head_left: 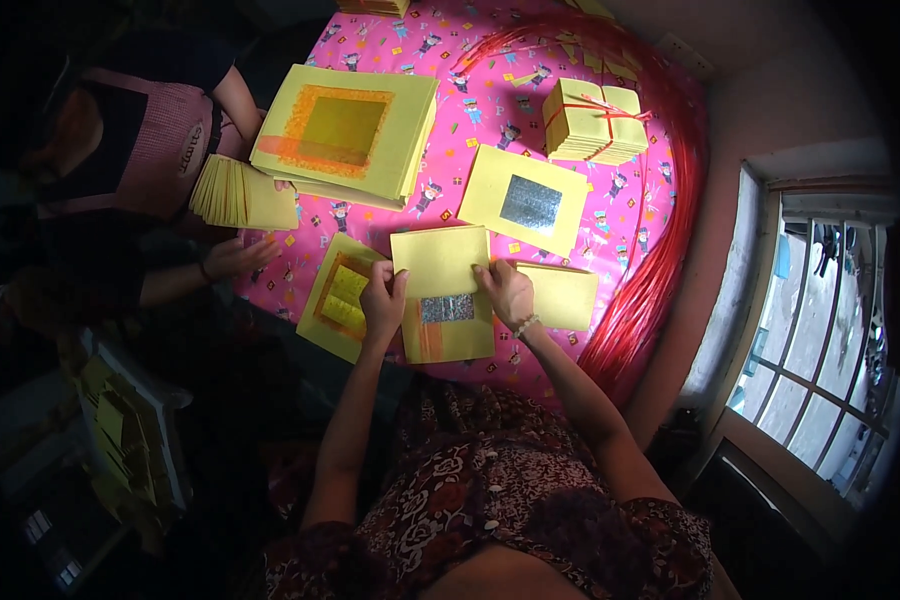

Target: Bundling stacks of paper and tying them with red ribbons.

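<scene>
A yellow paper sheet (440, 255) sits between my hands near the table's front edge. Its upper part looks folded down over part of a silver foil rectangle (448, 308), with a streak of orange below the foil. My left hand (382, 303) pinches the sheet's left edge, thumb on top. On the opposite edge, my right hand (508, 295), with a beaded bracelet at the wrist, grips it the same way. Some fingertips are hidden under the paper. By my left hand lies a yellow sheet with an orange-bordered gold panel (345, 295). Plain yellow paper (560, 297) lies beside my right hand.
A silver-foiled sheet (523, 203) lies beyond my hands, near a thick stack of yellow paper (290, 110). Tied bundles (595, 125) and red plastic strands (660, 280) line the right side. At left, a co-worker's hand (238, 255) is near fanned yellow papers (240, 195).
</scene>
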### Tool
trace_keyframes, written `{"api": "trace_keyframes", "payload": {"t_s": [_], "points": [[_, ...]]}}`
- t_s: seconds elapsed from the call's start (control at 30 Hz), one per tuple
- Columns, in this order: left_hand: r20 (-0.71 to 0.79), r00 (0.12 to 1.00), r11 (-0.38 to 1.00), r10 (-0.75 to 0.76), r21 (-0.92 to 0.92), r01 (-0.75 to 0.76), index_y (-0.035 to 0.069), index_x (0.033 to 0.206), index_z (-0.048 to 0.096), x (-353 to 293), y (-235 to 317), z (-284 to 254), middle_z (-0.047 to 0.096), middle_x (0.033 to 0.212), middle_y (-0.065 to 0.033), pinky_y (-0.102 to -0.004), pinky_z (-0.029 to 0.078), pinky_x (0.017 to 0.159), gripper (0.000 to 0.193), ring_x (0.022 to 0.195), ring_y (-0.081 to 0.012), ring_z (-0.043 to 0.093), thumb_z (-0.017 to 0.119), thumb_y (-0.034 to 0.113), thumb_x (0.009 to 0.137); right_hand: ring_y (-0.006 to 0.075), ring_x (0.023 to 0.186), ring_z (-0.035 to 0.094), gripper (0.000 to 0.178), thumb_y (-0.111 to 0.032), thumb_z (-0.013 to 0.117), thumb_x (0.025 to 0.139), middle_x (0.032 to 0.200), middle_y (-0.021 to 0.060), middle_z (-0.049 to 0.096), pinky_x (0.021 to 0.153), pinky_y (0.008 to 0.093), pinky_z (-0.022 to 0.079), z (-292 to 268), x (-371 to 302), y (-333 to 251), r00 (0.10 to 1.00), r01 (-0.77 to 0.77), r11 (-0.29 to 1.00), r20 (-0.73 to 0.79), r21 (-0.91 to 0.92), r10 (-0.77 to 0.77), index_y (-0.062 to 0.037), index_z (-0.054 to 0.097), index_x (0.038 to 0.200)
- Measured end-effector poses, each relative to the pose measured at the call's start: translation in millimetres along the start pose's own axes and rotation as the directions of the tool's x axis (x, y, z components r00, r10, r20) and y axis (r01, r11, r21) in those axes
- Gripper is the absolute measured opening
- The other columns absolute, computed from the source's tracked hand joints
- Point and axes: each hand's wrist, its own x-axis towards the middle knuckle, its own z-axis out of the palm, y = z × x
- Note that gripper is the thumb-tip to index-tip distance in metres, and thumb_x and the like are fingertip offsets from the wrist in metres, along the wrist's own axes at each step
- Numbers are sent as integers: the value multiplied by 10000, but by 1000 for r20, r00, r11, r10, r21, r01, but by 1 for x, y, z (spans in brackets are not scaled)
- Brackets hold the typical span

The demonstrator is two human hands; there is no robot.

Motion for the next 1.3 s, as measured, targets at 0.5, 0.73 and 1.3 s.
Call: {"api": "trace_keyframes", "payload": {"t_s": [0.5,0.73,1.3], "points": [[-45,996,997,-73,3,73,76,1010,483,1,-1,6,560,683,-79,-386,428,551,271,598,-259,574,656,216,855,345,593,606,355,-351,598,880,639,169,594,562,432,466,2,5,0,998,-58,997,6,-58,58,-20,555,758],[-22,998,998,-56,26,57,89,924,524,5,-1,4,551,629,-55,-371,423,531,195,555,-231,562,663,199,843,356,624,614,375,-374,594,873,661,179,605,584,434,473,3,8,4,992,-118,991,45,-67,121,-19,577,753],[151,982,794,-114,607,-1,-34,981,465,1,38,20,499,976,-176,-423,497,743,393,867,-331,576,615,307,857,317,613,610,400,-401,611,861,666,163,611,590,415,465,11,9,10,992,-129,987,3,-92,130,-15,608,756]]}}
